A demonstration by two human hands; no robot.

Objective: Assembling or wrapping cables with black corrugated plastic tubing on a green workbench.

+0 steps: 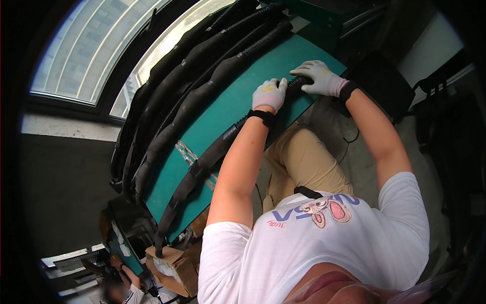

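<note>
A long black corrugated tube (218,146), partly covered by smooth black sleeving, lies along the near side of a green tabletop (263,63). My left hand (270,95), in a white glove with yellow marks, is closed over the tube with its fingers curled to the far side. Just right of it, my right hand (320,77) grips the tube near the table's right end, thumb below and fingers above. A short ribbed stretch shows between the two hands. The palms' contact with the tube is hidden.
Several similar black tubes (187,109) lie along the table's far side. A clear plastic strip (186,153) crosses the tabletop. An open cardboard box (172,271) stands below the left end, near the tube's drooping end. A person's arm (130,276) shows at lower left. Windows (86,50) line the far left.
</note>
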